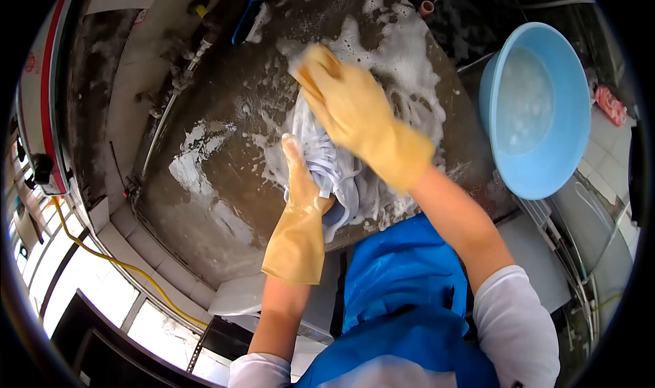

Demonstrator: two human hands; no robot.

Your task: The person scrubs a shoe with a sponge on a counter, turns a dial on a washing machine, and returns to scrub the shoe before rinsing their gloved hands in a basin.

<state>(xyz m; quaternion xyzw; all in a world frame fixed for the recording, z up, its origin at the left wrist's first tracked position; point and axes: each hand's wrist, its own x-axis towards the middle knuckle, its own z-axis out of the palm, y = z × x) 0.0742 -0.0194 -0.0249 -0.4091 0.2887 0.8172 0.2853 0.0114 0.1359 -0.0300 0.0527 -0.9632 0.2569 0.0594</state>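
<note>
A white, foam-covered shoe (321, 157) with loose laces lies on the wet, soapy slab (198, 231). My left hand (303, 190), in a yellow rubber glove, grips it near the ankle opening, thumb along the near side. Over the toe end is my right hand (348, 101), gloved too and blurred by motion. Its fingers are curled down around something I cannot make out. Part of the shoe's toe is hidden beneath that hand. Suds (409, 61) spread across the slab beyond and to the right.
A light blue basin (501, 115) with cloudy water stands at the right. A blue-handled brush (251, 13) lies at the slab's far edge. Metal pipes with taps (181, 81) run along the left side. A yellow hose (129, 265) hangs at the lower left.
</note>
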